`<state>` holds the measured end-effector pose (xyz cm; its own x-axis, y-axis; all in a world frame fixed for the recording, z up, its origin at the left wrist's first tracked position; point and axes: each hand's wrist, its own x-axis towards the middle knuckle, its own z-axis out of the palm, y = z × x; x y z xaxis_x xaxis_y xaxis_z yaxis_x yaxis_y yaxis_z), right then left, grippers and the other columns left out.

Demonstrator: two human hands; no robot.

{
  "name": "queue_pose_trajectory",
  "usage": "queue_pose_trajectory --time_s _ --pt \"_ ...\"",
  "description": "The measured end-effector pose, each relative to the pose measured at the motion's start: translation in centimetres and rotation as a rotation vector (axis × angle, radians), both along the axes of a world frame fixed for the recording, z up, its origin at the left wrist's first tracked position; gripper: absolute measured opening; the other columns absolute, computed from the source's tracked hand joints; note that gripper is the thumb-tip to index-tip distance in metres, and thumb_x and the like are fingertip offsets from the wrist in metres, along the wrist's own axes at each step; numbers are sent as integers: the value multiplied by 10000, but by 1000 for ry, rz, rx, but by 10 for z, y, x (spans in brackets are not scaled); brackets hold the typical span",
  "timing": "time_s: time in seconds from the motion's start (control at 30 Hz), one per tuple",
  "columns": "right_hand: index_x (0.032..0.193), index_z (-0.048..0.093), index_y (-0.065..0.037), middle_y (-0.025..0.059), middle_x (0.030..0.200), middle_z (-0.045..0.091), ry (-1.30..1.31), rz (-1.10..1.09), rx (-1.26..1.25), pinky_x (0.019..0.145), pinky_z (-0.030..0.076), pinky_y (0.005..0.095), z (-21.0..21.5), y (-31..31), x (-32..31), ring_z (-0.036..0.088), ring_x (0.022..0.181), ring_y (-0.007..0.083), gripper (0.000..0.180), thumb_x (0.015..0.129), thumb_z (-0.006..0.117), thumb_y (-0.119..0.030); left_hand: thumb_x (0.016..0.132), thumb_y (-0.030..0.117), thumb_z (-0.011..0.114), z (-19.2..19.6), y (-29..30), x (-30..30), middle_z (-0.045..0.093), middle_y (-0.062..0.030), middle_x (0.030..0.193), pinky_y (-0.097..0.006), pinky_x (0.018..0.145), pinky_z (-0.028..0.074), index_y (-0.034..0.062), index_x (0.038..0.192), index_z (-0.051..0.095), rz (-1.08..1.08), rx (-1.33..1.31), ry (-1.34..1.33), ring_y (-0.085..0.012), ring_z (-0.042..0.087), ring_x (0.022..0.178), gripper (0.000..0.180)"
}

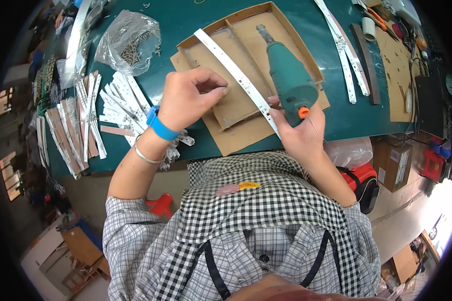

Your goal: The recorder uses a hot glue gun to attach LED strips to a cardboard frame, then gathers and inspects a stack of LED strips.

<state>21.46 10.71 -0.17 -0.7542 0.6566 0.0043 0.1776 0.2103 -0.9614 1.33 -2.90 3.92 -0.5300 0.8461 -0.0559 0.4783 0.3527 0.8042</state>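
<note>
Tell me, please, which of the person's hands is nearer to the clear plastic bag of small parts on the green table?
Left. The left hand rests on the cardboard tray just beside the plastic bag, while the right hand holds the green electric screwdriver farther away.

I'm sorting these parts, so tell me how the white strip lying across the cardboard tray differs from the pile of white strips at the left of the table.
The white strip lies alone, slanted across the cardboard tray; the pile of white strips is many pieces, overlapping and fanned on the green table. The single strip looks longer than the piled pieces. The left hand rests beside the single strip; nothing touches the pile. Both are flat, narrow and white.
</note>
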Motion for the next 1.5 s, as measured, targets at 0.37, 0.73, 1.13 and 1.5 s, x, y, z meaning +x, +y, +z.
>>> queue_pose_trajectory --time_s 0.37,0.73,1.13,1.5 --pt "1228 512 -29 147 1019 672 87 49 8 820 514 319 -12 8 7 680 945 262 565 704 720 15 780 49 770 -7 14 -8 733 -74 789 -229 649 545 -7 879 738 -50 -21 98 -93 680 706 119" --pt "1208 521 -28 137 997 669 125 64 -35 804 516 315 -18 11 6 680 920 243 532 710 703 17 781 77 776 -17 20 -9 728 -53 754 -222 607 524 15 871 753 -13 -2 98 -71 648 649 112" --pt "1116 506 52 189 1101 650 39 100 -118 746 556 252 -9 13 6 650 940 174 338 815 623 152 765 73 782 -20 18 -8 725 -79 747 -225 577 522 16 859 758 -45 66 209 -92 653 615 112" --pt "1192 519 -16 134 1011 684 23 66 -125 847 512 328 -12 15 5 673 958 240 506 744 748 -65 736 59 783 -27 17 -6 727 -108 797 -257 603 545 23 859 755 -94 120 307 -173 700 663 132"
